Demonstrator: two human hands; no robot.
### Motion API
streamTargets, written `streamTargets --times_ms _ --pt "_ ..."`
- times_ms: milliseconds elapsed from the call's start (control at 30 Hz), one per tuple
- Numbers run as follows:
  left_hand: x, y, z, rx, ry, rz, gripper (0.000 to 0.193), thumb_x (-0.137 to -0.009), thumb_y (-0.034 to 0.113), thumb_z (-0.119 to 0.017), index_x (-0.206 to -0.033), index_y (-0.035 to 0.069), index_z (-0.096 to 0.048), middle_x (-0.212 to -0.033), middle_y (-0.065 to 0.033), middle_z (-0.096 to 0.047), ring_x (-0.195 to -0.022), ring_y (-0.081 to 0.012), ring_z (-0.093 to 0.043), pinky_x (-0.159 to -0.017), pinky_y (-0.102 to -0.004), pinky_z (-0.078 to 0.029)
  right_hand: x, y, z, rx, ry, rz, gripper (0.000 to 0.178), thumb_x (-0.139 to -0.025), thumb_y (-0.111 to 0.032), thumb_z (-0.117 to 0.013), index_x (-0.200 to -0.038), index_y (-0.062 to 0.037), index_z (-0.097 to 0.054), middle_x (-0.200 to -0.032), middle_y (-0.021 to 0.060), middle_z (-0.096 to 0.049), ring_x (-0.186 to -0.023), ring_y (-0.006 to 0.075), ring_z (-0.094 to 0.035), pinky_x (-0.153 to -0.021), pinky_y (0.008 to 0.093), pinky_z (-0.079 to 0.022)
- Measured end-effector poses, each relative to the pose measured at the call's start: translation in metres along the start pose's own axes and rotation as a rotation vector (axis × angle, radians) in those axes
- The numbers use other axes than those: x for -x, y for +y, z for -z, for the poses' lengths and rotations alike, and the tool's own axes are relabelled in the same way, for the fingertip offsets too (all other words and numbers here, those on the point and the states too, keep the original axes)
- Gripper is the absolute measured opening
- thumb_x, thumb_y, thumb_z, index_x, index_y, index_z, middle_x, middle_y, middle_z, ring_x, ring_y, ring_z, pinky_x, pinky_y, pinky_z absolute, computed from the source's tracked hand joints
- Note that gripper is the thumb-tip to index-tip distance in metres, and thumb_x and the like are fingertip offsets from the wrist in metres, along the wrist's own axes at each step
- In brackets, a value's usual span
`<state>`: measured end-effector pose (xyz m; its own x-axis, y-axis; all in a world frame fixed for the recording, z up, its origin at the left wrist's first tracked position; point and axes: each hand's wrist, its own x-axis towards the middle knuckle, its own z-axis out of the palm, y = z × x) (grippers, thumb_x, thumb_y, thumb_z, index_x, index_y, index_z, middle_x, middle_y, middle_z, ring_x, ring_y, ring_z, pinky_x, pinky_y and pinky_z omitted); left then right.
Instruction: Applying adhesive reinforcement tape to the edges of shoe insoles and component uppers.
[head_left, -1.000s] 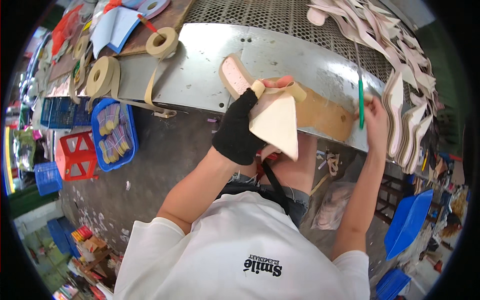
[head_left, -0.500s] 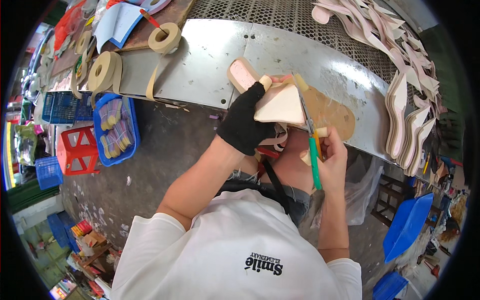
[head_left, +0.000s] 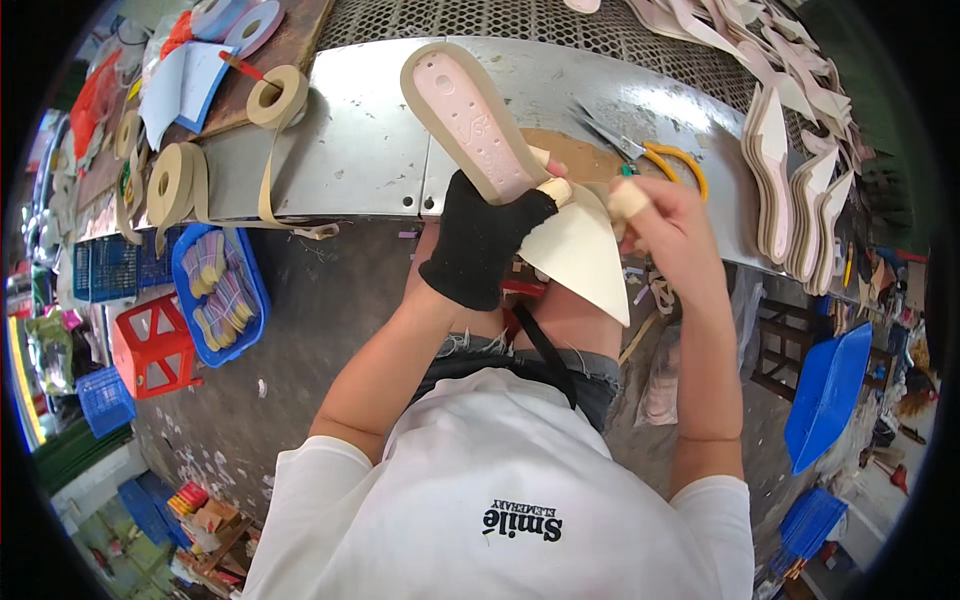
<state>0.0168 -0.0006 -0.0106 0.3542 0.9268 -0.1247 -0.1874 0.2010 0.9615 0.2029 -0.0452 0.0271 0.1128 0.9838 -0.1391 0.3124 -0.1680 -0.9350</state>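
My left hand, in a black glove with bare, beige-wrapped fingertips, is closed around a shoe insole. Its rounded pink heel with a tan rim points up and away over the metal table. The cream, pointed part hangs toward my lap. My right hand, also with beige finger wraps, is closed close to the cream part's right edge; what its fingertips pinch is hidden. Beyond it, scissors with green and yellow handles lie on the table by a brown flat piece.
Tape rolls sit along the left of the metal table. Stacked insole pieces lie at the right, before a mesh surface. Lower left are a blue basket of bundles and a red stool.
The scissors have left my right hand and now lie on the table. The insole has turned, with its heel up and its pointed part down. My right hand has moved up to its edge.
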Motion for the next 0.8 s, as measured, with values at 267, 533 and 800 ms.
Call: streamTargets --times_ms 267,533,800 --pt "-0.005 0.006 -0.004 -0.235 0.052 -0.122 0.023 -0.081 0.018 -0.071 -0.093 0.0 -0.063 -0.081 -0.0055 -0.065 -0.073 -0.0127 -0.062 -0.066 -0.0284 -0.049 -0.002 -0.001 -0.006 0.205 -0.154 0.178 0.024 -0.079 -0.008 -0.068 -0.1 -0.004 -0.056 -0.08 -0.0045 -0.051 -0.072 0.0012 -0.047 -0.057 0.0182 -0.039" --pt "-0.009 -0.01 -0.014 -0.245 0.127 -0.296 0.029 -0.094 0.022 -0.052 -0.104 -0.003 -0.06 -0.077 -0.0145 -0.064 -0.07 -0.0221 -0.063 -0.066 -0.0325 -0.049 -0.01 0.01 -0.014 0.39 -0.057 0.413 0.029 -0.081 -0.017 -0.068 -0.066 -0.0003 -0.05 -0.053 0.009 -0.044 -0.046 0.0181 -0.043 -0.046 0.0309 -0.035" --pt "0.002 0.011 -0.011 -0.489 -0.181 -0.168 0.024 -0.096 0.019 -0.048 -0.099 -0.002 -0.057 -0.072 -0.0131 -0.057 -0.063 -0.021 -0.05 -0.06 -0.0335 -0.042 -0.031 -0.002 -0.014 0.142 0.223 0.33 0.03 -0.086 -0.022 -0.064 -0.068 -0.0006 -0.054 -0.054 0.0032 -0.041 -0.051 0.0099 -0.038 -0.048 0.0282 -0.032"
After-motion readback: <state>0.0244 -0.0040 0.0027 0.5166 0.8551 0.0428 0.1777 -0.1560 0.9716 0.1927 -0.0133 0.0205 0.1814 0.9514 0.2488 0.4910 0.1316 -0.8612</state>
